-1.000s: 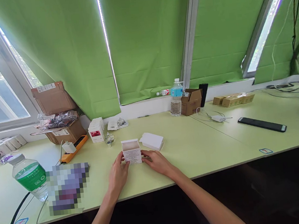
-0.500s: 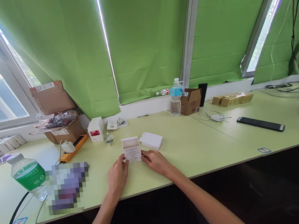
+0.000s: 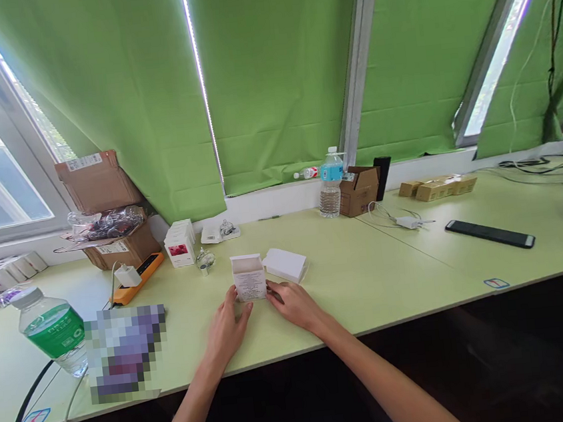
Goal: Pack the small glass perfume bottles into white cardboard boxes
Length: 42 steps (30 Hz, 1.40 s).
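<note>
A small white box (image 3: 250, 285) with fine print on its front stands upright on the table, its top flap raised. At its left edge rests my left hand (image 3: 228, 331), fingertips against the side and thumb spread away below the front. My right hand (image 3: 294, 303) has its curled fingers on the box's right edge. Just behind that hand lies a plain white carton-like piece (image 3: 285, 265) with clear film at its side. A shiny round glass bottle (image 3: 205, 262) sits on the table to the back left.
Several small white boxes (image 3: 179, 245) stand beside an orange power strip (image 3: 140, 279) and an open cardboard box (image 3: 124, 249). A green-labelled water bottle (image 3: 52, 329) is at the left. A large bottle (image 3: 330, 186) stands at the back. A dark phone (image 3: 490, 234) lies right.
My left thumb has come off the front of the white box and spread outward. The box has shifted slightly up and to the right. My right hand stays at its right edge.
</note>
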Each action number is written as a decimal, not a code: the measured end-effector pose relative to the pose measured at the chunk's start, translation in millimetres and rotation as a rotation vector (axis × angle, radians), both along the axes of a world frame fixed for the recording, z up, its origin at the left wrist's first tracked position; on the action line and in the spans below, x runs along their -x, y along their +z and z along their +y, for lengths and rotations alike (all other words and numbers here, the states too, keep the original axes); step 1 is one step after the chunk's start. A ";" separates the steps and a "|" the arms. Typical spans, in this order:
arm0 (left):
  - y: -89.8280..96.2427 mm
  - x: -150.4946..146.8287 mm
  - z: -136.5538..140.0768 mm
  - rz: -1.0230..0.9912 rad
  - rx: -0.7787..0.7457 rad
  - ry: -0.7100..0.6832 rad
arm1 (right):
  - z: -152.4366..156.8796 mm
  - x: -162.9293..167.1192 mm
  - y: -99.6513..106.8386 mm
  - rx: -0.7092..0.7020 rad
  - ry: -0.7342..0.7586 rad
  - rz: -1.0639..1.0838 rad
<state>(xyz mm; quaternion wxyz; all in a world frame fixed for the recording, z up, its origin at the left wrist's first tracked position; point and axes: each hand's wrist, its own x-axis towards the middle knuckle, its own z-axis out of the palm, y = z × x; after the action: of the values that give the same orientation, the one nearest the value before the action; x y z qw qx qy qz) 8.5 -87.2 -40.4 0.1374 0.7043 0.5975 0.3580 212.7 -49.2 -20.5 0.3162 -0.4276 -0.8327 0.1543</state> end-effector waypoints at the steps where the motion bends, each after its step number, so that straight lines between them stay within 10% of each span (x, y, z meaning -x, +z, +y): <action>1: -0.3 0.1 0.0 0.014 0.004 -0.010 | 0.0 -0.2 -0.7 0.003 0.003 0.000; 18: -1.9 -2.9 -1.4 -0.033 -0.078 -0.013 | 1.8 -0.5 -5.3 -0.004 0.001 0.011; 30: 48.3 -9.5 5.7 -0.043 -0.256 -0.122 | -10.3 3.7 22.9 -0.166 0.034 0.190; 42: 32.9 -14.2 31.6 -0.362 -0.182 -0.131 | -1.3 10.4 25.6 -0.029 0.094 0.318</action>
<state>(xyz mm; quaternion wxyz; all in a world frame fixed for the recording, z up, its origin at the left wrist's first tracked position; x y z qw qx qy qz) 22.7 -55.5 -7.4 0.2011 0.6753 0.4811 0.5216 202.4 -50.5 5.2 0.4424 -0.3536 -0.7935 0.2228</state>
